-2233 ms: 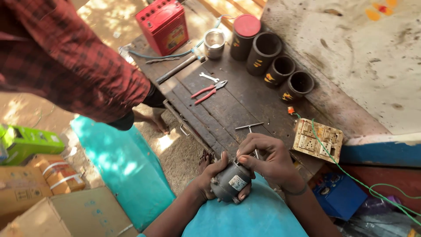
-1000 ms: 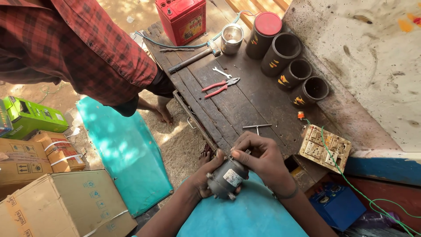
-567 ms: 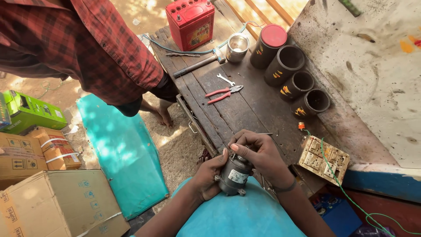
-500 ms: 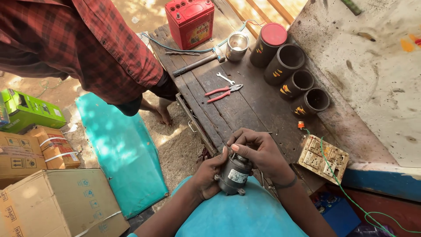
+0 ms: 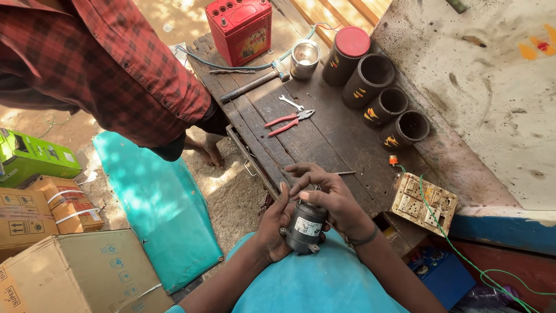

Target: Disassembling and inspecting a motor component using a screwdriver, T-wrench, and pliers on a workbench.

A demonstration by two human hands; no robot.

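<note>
A small dark grey cylindrical motor point(image 5: 305, 228) with a pale label sits upright over my lap, at the near edge of the dark wooden table point(image 5: 324, 136). My left hand point(image 5: 274, 223) wraps its left side. My right hand point(image 5: 324, 194) covers its top and right side, fingers curled over the shaft end. A thin metal rod point(image 5: 346, 173) lies on the table just past my right fingers.
Red-handled pliers point(image 5: 287, 120), a small spanner point(image 5: 289, 102) and a hammer point(image 5: 253, 84) lie on the table. At its far end stand a red battery point(image 5: 240, 29), a steel cup point(image 5: 305, 58) and several black cylinders point(image 5: 377, 95). A switch board point(image 5: 424, 203) lies right. Another person in a red plaid shirt point(image 5: 110, 64) stands left, above cardboard boxes point(image 5: 75, 272).
The motor has turned from lying flat to standing upright in my hands. My right hand has closed over its top. The view has shifted, so the table sits lower in frame.
</note>
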